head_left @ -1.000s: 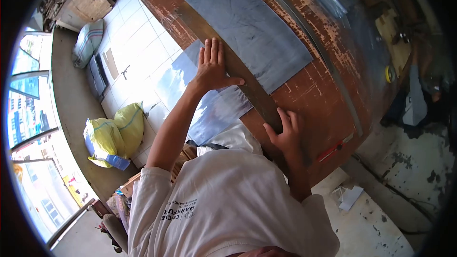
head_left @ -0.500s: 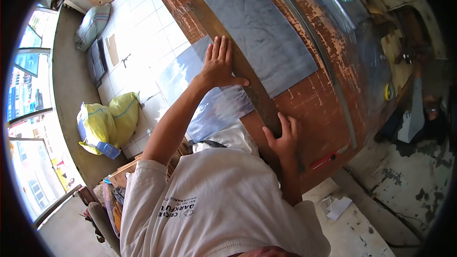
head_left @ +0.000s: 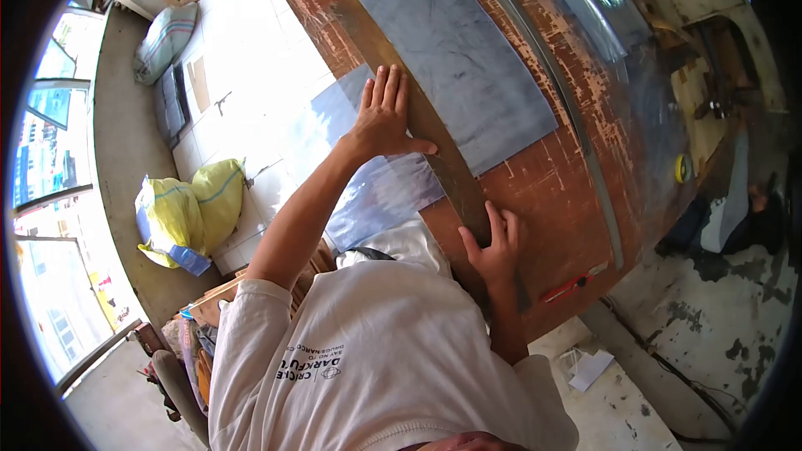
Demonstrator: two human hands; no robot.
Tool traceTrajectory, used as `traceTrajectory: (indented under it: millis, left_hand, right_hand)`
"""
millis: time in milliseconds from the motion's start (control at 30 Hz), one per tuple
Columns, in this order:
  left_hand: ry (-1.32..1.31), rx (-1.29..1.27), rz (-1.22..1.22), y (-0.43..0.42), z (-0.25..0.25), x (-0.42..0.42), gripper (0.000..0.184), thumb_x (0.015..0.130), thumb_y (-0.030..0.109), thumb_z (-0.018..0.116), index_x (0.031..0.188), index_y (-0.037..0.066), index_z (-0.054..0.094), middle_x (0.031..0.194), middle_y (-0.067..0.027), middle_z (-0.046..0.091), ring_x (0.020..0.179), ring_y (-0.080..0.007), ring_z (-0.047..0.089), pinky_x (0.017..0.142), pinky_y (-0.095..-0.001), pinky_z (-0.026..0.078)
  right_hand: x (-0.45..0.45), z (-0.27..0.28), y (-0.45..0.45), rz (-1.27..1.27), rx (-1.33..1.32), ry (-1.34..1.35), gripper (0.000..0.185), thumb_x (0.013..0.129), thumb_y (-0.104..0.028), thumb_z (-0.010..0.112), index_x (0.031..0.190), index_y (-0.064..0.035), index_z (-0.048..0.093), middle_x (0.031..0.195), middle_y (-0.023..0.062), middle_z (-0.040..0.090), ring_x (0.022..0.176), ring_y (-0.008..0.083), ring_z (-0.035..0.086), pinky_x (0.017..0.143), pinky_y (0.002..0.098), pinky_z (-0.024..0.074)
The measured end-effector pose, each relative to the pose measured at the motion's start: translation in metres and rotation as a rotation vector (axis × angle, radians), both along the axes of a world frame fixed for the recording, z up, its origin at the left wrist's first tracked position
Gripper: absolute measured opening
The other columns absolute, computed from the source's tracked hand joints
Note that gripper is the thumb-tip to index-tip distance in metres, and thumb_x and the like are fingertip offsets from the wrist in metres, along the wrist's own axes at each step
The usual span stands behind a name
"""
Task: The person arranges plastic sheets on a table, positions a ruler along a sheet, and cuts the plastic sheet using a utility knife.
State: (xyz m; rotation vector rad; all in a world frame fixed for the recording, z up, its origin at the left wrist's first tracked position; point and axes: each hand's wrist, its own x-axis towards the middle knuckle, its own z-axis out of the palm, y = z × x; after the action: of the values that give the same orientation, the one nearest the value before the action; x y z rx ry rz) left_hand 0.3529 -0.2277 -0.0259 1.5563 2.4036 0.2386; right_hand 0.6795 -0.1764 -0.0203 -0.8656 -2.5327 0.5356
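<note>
A long brown flat strip, like a straightedge point(head_left: 455, 179), runs diagonally across the worn reddish-brown worktop. My left hand point(head_left: 386, 121) lies flat on it, fingers stretched forward and thumb out to the side. At its near end is my right hand point(head_left: 497, 246), thumb and fingers spread at the strip's edges; its palm side is hidden. Under the strip's left side, a clear, shiny plastic sheet point(head_left: 380, 196) hangs over the worktop's edge. A grey-blue sheet point(head_left: 493, 92) lies flat along the right side. Near my right wrist rests a red cutter knife point(head_left: 572, 286).
A narrow metal strip point(head_left: 585, 138) crosses the worktop point(head_left: 535, 175) further right. Beyond it are a yellow tape roll point(head_left: 683, 168) and another person's grey sleeve point(head_left: 733, 192). Yellow sacks point(head_left: 205, 213) stand on the tiled floor at left, near the window wall.
Both hands stay in nearly the same places on the strip. The view has shifted very slightly.
</note>
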Motion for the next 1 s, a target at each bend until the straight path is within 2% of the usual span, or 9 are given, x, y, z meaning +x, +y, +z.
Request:
traceTrajectory:
  millis: [67,133,467,1000]
  left_hand:
    - [-0.01,-0.002,-0.003,0.0,0.0,0.001,0.147,0.061,0.085,0.071,0.154,-0.014,0.014,0.162,-0.0351,0.01,0.153,-0.0478,0.001,0.123,-0.058,0.007]
    - [-0.016,-0.002,-0.011,0.003,0.001,0.001,0.147,0.061,0.085,0.071,0.154,-0.014,0.014,0.162,-0.0351,0.009,0.153,-0.0479,0.0,0.123,-0.0581,0.007]
    - [0.018,-0.073,-0.006,0.006,0.004,0.001,0.149,0.061,0.084,0.073,0.153,-0.015,0.013,0.161,-0.0365,0.009,0.153,-0.0483,0.0,0.123,-0.0575,0.005]
    - [0.045,0.015,-0.025,0.004,-0.006,0.001,0.148,0.06,0.087,0.071,0.152,-0.016,0.017,0.159,-0.0387,0.012,0.151,-0.0515,0.003,0.121,-0.0612,0.007]
  right_hand:
    - [0.001,0.001,-0.001,-0.028,-0.008,-0.012,0.063,0.081,-0.044,0.079,0.128,-0.0057,0.065,0.111,0.0148,0.059,0.1,0.0343,0.057,0.089,0.0474,0.0462]
    - [0.001,-0.001,0.002,-0.001,0.022,0.018,0.063,0.082,-0.048,0.077,0.13,-0.008,0.064,0.11,0.0101,0.058,0.092,0.0293,0.056,0.082,0.0448,0.0453]
    - [0.005,-0.002,0.003,-0.048,-0.033,0.045,0.061,0.082,-0.044,0.078,0.128,-0.006,0.064,0.11,0.0091,0.058,0.092,0.0278,0.054,0.082,0.0432,0.0448]
    - [0.005,-0.004,0.011,-0.023,-0.094,0.084,0.059,0.079,-0.039,0.081,0.125,-0.0045,0.066,0.107,0.0097,0.057,0.09,0.0275,0.053,0.08,0.0421,0.046]
